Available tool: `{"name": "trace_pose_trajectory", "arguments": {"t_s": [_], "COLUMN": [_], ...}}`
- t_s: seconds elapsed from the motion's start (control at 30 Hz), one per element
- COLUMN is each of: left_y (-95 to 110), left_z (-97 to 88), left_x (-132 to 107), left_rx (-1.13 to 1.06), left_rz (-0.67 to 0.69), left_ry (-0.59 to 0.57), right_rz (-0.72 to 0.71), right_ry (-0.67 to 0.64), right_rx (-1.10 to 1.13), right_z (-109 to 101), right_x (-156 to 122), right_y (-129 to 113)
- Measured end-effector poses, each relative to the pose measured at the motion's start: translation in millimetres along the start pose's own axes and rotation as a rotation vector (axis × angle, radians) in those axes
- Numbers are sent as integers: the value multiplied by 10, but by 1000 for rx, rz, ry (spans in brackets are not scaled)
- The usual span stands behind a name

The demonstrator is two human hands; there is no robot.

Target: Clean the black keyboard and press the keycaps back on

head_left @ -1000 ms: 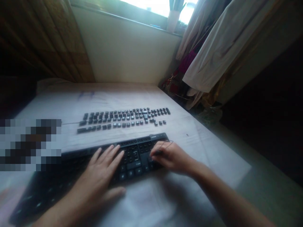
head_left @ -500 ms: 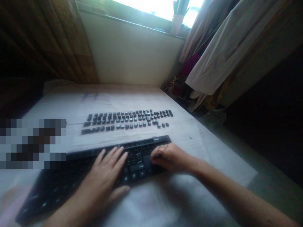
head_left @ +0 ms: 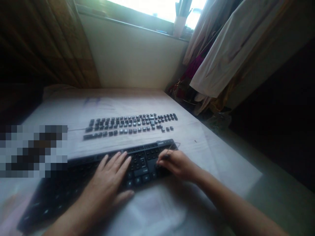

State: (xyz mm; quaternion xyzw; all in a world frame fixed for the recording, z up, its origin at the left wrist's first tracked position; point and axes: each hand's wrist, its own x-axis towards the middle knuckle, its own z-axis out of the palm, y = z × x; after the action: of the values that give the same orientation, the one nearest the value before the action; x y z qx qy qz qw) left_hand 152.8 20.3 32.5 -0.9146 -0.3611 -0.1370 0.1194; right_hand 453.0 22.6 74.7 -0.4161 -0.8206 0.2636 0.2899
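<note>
A black computer keyboard (head_left: 73, 183) lies at a slant on the pale sheet, with many key positions stripped of their caps and some caps in place along the near right edge. My left hand (head_left: 108, 178) rests flat across its middle, fingers spread. Over the keyboard's right end, my right hand (head_left: 176, 164) is closed in a pinch around a small dark tool (head_left: 166, 157) with a thin stem; its kind is too blurred to tell. Beyond the keyboard, loose black keycaps (head_left: 134, 124) are laid out in rows.
The white sheet (head_left: 216, 164) covers a flat surface whose right edge drops to the floor. A curtain (head_left: 49, 42) hangs at the left, and clothes (head_left: 216, 49) hang at the right. At the back is a wall (head_left: 133, 55) below a bright window. A blurred-out patch covers the left.
My right hand has turned slightly, so more of the dark tool shows. My left hand stays flat on the keyboard. The whole view has shifted a little.
</note>
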Motion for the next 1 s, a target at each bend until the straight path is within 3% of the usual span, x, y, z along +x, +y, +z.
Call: {"name": "trace_pose_trajectory", "arguments": {"t_s": [0.37,0.5,0.63,0.83,1.0], "left_y": [20,10,60,267,336], "left_z": [-6,-31,-130,-271,-270], "left_x": [15,17,145,492,575], "left_rx": [-43,-41,-126,-572,-800], "left_rz": [-39,-26,-36,-172,-257], "left_ry": [-62,-61,33,-3,-23], "right_rz": [145,139,50,75,11], "right_ry": [378,372,305,296,299], "right_rx": [346,380,284,305,271], "right_z": [193,143,105,161,171], "right_x": [-153,-118,-56,45,56], "right_y": [110,21,-170,-308,-360]}}
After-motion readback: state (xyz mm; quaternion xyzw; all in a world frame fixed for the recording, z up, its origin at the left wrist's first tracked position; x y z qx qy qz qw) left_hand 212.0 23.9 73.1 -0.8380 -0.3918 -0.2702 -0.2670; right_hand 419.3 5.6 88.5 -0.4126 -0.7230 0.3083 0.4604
